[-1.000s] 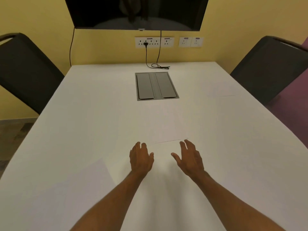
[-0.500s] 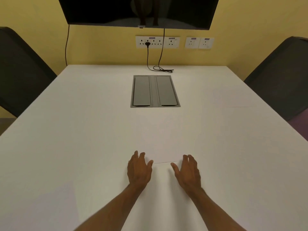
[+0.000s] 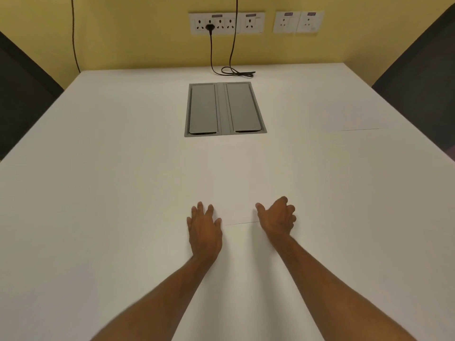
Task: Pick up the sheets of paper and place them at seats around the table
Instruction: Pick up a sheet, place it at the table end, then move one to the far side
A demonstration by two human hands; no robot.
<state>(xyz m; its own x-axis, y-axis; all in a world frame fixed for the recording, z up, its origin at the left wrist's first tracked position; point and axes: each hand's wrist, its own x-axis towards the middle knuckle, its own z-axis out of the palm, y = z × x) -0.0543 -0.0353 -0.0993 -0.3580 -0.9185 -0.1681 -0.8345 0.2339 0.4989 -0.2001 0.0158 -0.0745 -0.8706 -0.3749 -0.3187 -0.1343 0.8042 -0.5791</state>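
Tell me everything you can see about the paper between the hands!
The paper is a plain white sheet lying flat on the white table, so it nearly blends in. Only its near edge shows clearly, as a thin dark line. It sits in front of the grey panel. The left hand rests flat at its left corner, and the right hand, fingers curled, is at its right corner.

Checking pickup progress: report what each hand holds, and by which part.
Nothing is held. The left hand lies flat, and the right hand curls at the sheet of paper's near edge; the sheet is still on the table.
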